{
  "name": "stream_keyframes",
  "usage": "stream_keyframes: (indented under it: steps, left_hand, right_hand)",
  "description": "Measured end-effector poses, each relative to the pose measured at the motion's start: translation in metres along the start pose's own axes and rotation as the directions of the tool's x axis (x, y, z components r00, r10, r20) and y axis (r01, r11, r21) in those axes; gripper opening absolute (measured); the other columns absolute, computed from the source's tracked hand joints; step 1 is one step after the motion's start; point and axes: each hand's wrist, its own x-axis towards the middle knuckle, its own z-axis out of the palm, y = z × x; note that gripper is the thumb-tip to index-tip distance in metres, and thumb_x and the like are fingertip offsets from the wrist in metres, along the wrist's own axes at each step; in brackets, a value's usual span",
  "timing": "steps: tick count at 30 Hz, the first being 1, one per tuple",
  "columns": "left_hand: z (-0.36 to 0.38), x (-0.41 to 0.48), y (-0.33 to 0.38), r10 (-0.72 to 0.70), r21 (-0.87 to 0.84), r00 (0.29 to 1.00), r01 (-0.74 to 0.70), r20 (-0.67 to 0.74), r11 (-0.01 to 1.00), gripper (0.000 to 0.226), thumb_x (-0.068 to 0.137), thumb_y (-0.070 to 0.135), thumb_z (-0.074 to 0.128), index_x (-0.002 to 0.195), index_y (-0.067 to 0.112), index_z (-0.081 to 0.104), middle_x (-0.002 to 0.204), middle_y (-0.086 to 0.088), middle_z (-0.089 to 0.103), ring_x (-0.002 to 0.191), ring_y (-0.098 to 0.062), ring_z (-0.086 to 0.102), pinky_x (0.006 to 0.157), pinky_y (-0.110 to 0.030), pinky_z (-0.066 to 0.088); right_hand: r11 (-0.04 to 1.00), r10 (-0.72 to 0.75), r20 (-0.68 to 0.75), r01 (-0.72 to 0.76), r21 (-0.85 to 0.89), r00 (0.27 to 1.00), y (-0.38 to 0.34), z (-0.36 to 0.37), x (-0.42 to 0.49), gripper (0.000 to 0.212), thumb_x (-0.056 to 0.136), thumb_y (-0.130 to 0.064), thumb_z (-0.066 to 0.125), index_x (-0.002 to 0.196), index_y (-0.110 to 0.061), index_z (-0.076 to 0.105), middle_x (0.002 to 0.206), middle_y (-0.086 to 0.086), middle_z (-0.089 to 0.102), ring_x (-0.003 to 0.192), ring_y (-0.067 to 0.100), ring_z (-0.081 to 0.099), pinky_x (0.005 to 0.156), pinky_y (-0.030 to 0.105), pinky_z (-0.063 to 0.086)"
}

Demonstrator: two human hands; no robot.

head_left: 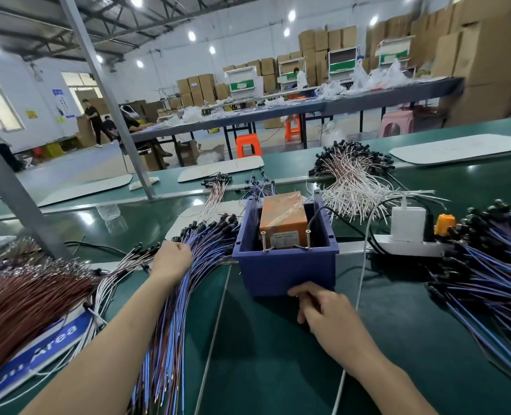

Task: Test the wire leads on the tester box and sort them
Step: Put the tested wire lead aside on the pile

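Observation:
The tester box (284,268) is a blue plastic bin holding an orange unit (282,220), with two upright screws at its front rim. My left hand (171,260) reaches into the pile of blue-and-brown wire leads (188,295) left of the box, fingers curled down among them; I cannot tell whether it holds one. My right hand (323,310) rests on the green table just in front of the box, fingers loosely curled, holding nothing, thumb near the box's front wall. A second pile of blue leads (484,280) lies at the right.
A heap of brown wires (23,298) and a blue sign lie at the far left. White-and-pink leads (353,181) are piled behind the box. A white power strip (410,244) with a charger sits to the right. A grey post (11,193) rises at the left.

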Motion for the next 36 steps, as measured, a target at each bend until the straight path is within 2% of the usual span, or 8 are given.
stream_keyframes:
  steps: [5, 9, 18, 21, 23, 29, 32, 36]
  left_hand:
    - [-0.008, -0.002, 0.006, -0.074, -0.37, 0.997, 0.061, -0.021, 0.927, 0.031, 0.1, 0.013, 0.036, 0.118, -0.006, 0.054, 0.085, -0.013, 0.056, 0.065, -0.02, 0.044, 0.058, -0.032, 0.033]
    - [-0.02, -0.011, 0.014, -0.053, -0.463, 0.987, -0.023, -0.152, 0.886, 0.02, 0.101, 0.017, 0.037, 0.114, 0.008, 0.049, 0.113, -0.017, 0.057, 0.084, -0.021, 0.049, 0.075, -0.041, 0.041]
    - [-0.06, -0.058, 0.043, 0.038, -0.784, 0.977, -0.191, -0.209, 0.591, 0.015, 0.109, 0.018, 0.03, 0.114, 0.013, 0.043, 0.114, -0.016, 0.065, 0.101, -0.027, 0.066, 0.089, -0.04, 0.054]
    - [-0.07, -0.093, 0.058, 0.14, -0.789, 0.942, -0.332, -0.305, 0.516, 0.016, 0.109, 0.022, 0.031, 0.104, 0.021, 0.045, 0.093, -0.006, 0.067, 0.077, -0.012, 0.068, 0.072, -0.029, 0.055]
    - [-0.065, -0.124, 0.07, 0.23, -0.751, 0.898, -0.441, -0.376, 0.491, 0.012, 0.107, 0.027, 0.036, 0.101, 0.029, 0.045, 0.08, 0.004, 0.057, 0.059, -0.004, 0.054, 0.053, -0.02, 0.047]
    - [0.011, -0.223, 0.08, 0.65, -0.362, 0.664, -0.748, -0.37, 0.557, 0.007, 0.098, 0.044, 0.045, 0.098, 0.038, 0.041, 0.082, 0.014, 0.058, 0.058, -0.008, 0.056, 0.05, -0.022, 0.042]
    - [0.038, -0.243, 0.078, 0.803, -0.262, 0.53, -0.844, -0.271, 0.468, 0.007, 0.095, 0.033, 0.053, 0.096, 0.033, 0.045, 0.071, 0.011, 0.059, 0.05, -0.008, 0.055, 0.044, -0.022, 0.045]
    - [0.047, -0.25, 0.071, 0.893, -0.254, 0.423, -0.89, -0.152, 0.378, 0.009, 0.094, 0.028, 0.056, 0.1, 0.032, 0.052, 0.078, 0.012, 0.063, 0.057, -0.004, 0.059, 0.046, -0.023, 0.048]
  right_hand:
    - [1.0, 0.004, 0.003, -0.004, 0.004, 1.0, -0.001, 0.0, -0.001, 0.029, 0.103, -0.021, 0.046, 0.103, -0.043, 0.065, 0.079, -0.021, 0.069, 0.064, 0.006, 0.063, 0.053, 0.015, 0.044]
    - [1.0, 0.008, 0.001, -0.008, 0.018, 1.0, 0.0, 0.0, -0.001, 0.03, 0.103, -0.021, 0.046, 0.102, -0.044, 0.065, 0.079, -0.019, 0.07, 0.064, 0.007, 0.063, 0.054, 0.016, 0.045]
    - [0.994, -0.067, -0.072, 0.073, 0.087, 0.995, 0.004, 0.003, -0.003, 0.032, 0.105, -0.02, 0.046, 0.105, -0.048, 0.062, 0.081, -0.014, 0.07, 0.057, 0.011, 0.058, 0.053, 0.02, 0.045]
    - [0.984, -0.162, -0.214, 0.175, 0.045, 0.963, -0.002, 0.004, -0.008, 0.029, 0.105, -0.026, 0.046, 0.117, -0.052, 0.054, 0.088, -0.021, 0.067, 0.061, 0.004, 0.059, 0.054, 0.011, 0.04]
    - [0.968, -0.241, -0.367, 0.251, -0.021, 0.898, -0.008, 0.004, -0.013, 0.036, 0.102, -0.038, 0.044, 0.133, -0.056, 0.039, 0.097, -0.026, 0.062, 0.072, 0.002, 0.062, 0.058, 0.01, 0.044]
    - [0.928, -0.238, -0.652, 0.367, 0.066, 0.719, -0.018, -0.01, -0.022, 0.092, 0.089, -0.049, 0.063, 0.153, -0.056, -0.002, 0.113, -0.028, 0.056, 0.079, 0.007, 0.064, 0.059, 0.011, 0.05]
    - [0.947, -0.137, -0.689, 0.297, 0.118, 0.712, -0.019, -0.018, -0.025, 0.089, 0.08, -0.067, 0.063, 0.148, -0.064, 0.006, 0.109, -0.026, 0.057, 0.079, 0.007, 0.064, 0.059, 0.015, 0.05]
    - [0.952, -0.298, -0.723, 0.249, -0.178, 0.623, -0.012, -0.026, -0.022, 0.037, 0.094, -0.057, 0.051, 0.124, -0.035, 0.052, 0.105, -0.014, 0.048, 0.076, 0.007, 0.059, 0.057, 0.031, 0.052]
